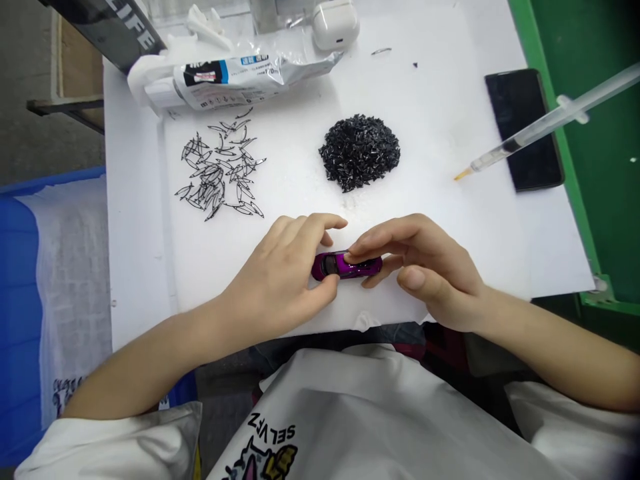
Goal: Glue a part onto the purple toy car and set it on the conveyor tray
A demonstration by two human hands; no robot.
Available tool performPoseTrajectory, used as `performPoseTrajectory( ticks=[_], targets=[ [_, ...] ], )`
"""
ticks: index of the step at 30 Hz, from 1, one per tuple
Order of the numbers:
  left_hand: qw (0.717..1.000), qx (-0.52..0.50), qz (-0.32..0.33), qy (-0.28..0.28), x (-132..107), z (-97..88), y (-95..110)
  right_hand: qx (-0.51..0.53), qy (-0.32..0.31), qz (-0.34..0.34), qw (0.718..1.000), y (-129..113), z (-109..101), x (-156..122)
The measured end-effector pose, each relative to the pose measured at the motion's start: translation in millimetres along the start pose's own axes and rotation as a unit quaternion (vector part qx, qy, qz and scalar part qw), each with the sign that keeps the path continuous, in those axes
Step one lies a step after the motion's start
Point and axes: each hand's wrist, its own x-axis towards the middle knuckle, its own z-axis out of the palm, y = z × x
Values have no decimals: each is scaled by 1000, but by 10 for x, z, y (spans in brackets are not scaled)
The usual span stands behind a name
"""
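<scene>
Purple toy car [347, 265] sits between left hand [277, 277] and right hand [423, 270], both grips seemingly closed on it.

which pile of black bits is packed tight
The dense black heap of small pieces, unlike the loose scatter of thin black slivers to its left.

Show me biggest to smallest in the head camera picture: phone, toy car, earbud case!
1. Phone
2. Toy car and earbud case: too close to rank, since the car sits nearer the camera and the case is cut off at the top.
</scene>
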Motion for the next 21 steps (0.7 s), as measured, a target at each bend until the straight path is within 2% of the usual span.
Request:
performPoseTrajectory(
  ticks=[3,6,9,12,15,21],
  targets=[
    [1000,15,9,6,1,48,23,-23,1,6,1000,-13,-2,4],
    [999,37,9,27,6,107,40,-117,41,-28,992,-22,3,28],
    [998,46,18,40,3,144,29,-260,70,-85,959,-10,13,72],
    [997,49,31,45,-11,150,-3,-354,20,-109,928,18,31,117],
    [997,54,46,41,-27,138,-30,-390,-6,-109,914,41,51,139],
    [997,53,55,34,-43,122,-38,-389,-1,-103,915,43,63,144]
  ],
)
